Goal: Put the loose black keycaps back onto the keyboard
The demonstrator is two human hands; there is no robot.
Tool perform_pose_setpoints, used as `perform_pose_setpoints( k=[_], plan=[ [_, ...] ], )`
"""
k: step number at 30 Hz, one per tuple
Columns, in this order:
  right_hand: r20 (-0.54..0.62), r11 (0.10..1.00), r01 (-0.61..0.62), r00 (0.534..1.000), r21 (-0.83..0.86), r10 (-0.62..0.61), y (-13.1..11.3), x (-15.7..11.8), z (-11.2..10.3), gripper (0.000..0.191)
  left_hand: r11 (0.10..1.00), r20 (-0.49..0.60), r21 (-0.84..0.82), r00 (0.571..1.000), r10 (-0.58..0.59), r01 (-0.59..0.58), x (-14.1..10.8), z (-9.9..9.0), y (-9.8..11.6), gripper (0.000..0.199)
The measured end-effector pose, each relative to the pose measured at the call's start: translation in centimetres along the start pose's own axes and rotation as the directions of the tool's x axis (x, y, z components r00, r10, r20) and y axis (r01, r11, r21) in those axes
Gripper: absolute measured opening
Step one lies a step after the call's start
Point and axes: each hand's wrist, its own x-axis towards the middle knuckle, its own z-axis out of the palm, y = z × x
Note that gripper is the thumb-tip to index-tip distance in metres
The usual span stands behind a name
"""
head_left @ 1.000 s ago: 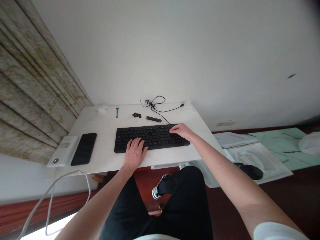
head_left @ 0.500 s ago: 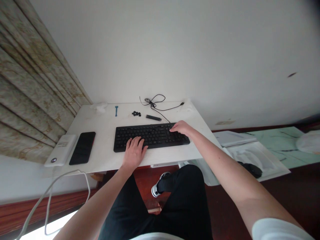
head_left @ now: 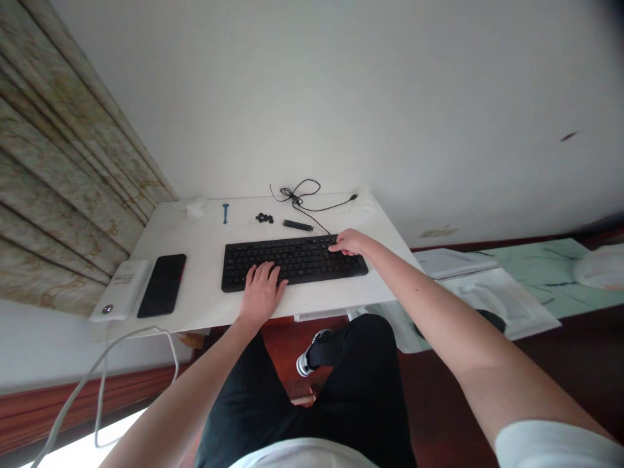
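A black wired keyboard lies on the white table, slightly slanted. My left hand rests palm down over its lower left part, fingers spread on the keys and front edge. At the upper right of the keyboard is my right hand; its fingers are curled and the thumb points left, down onto the keys near the number pad. Whatever may be between those fingers is hidden. Behind the keyboard lie a small pile of black keycaps, a black bar-shaped piece and a blue flat tool.
The keyboard's cable lies in a loose bundle near the wall. To the left are a black smartphone and a white box-shaped device. Crumpled white plastic sits at the back left. An open white box stands lower, right of the table.
My right thumb now reaches down onto the keys, with the fingers more curled. My left hand stays on the keyboard. The whole view has shifted slightly.
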Motion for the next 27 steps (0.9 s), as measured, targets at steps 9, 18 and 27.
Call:
perform_pose_setpoints(
  k=[9, 18, 27],
  plan=[
    [-0.075, 0.994, 0.025, 0.997, 0.105, -0.018, 0.6, -0.4, 0.9, 0.042, 1.0, 0.011, -0.003, 1.0, -0.009, 0.009, 0.1, 0.0, 0.0, 0.036],
    [-0.833, 0.965, 0.154, 0.545, 0.214, 0.097, 5.5, -3.4, 5.8, 0.039, 0.998, -0.015, -0.053, 0.999, -0.04, 0.039, 0.3, -0.4, -0.2, 0.032],
    [-0.822, 0.961, 0.122, 0.5, -0.246, -0.274, 5.5, -4.2, 8.1, 0.039, 0.972, 0.123, -0.117, 0.974, -0.188, 0.202, 11.9, -0.6, -4.8, 0.038]
  ],
)
